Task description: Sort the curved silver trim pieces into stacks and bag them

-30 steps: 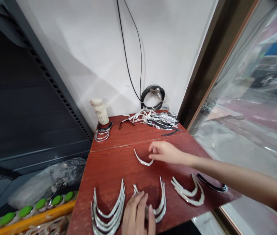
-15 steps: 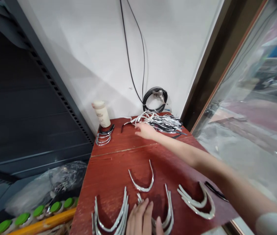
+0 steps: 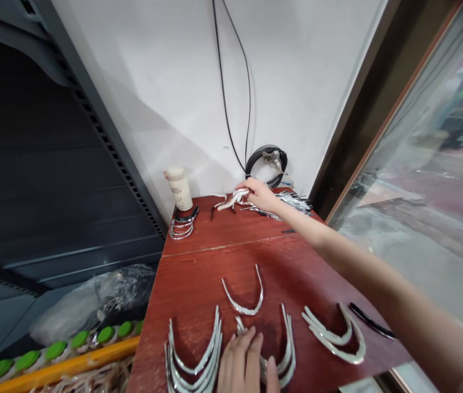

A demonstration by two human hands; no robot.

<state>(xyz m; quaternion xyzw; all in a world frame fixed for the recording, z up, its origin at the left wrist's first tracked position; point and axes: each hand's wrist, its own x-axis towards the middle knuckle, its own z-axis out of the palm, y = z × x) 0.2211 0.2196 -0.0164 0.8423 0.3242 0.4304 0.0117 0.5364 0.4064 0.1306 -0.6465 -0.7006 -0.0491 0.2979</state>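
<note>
My right hand (image 3: 259, 195) is at the far end of the red tabletop, its fingers pinching white curved strips (image 3: 231, 201) just above a pile of loose silver and black strips (image 3: 294, 202). Close to me, my left hand (image 3: 242, 361) lies flat, fingers stretched out, over a nest of U-shaped silvery strips (image 3: 287, 355) and partly covers them. To its left is another nest of U-shaped strips (image 3: 196, 376). A single U-shaped strip (image 3: 247, 311) lies just beyond. On the right are a few more curved strips (image 3: 337, 344) and a black strip (image 3: 372, 322).
A white bottle (image 3: 180, 191) stands at the back left beside stacked curved strips (image 3: 182, 232). A coiled black cable (image 3: 266, 164) rests against the wall. Left of the red table (image 3: 198, 284) are a dark metal shelf (image 3: 88, 109) and green-lidded jars (image 3: 55, 349). Glass borders the right.
My right hand has moved back and lifted slightly, and now has white strips between its fingers. My left hand stays on the nested strips. The view has shifted a little.
</note>
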